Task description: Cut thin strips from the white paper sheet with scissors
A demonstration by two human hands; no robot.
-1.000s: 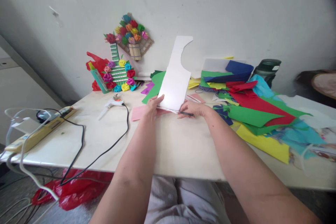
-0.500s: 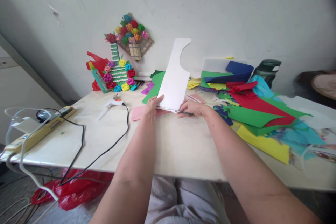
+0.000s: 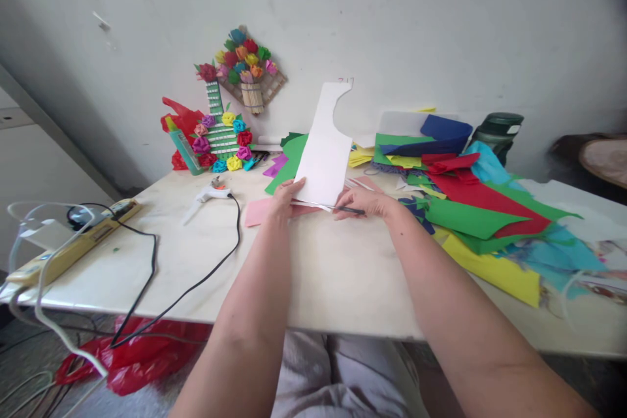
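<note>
A stiff white sheet (image 3: 323,160) with a curved notch in its right side leans upright in front of me. My left hand (image 3: 283,199) pinches its lower left corner, thumb on the front face. At the lower right corner, my right hand (image 3: 360,201) is closed around a slim dark tool (image 3: 350,210). A thin shiny metal strip or blade (image 3: 308,204) runs along the sheet's bottom edge between the hands; whether it belongs to the dark tool I cannot tell. Pink paper (image 3: 257,211) lies behind my left hand, and green sheets (image 3: 289,163) lie behind the white one.
Coloured sheets and scraps (image 3: 482,215) pile up on the right, near a dark green flask (image 3: 497,134). To the left lie a white glue gun (image 3: 210,193) with a black cord and a power strip (image 3: 73,241). Paper-flower decorations (image 3: 223,134) and a glue bottle (image 3: 183,147) stand behind.
The white sheet's top has dipped and shifted slightly left, uncovering a small mark on the wall. The dark tool has moved very slightly right. Both hands keep their grip.
</note>
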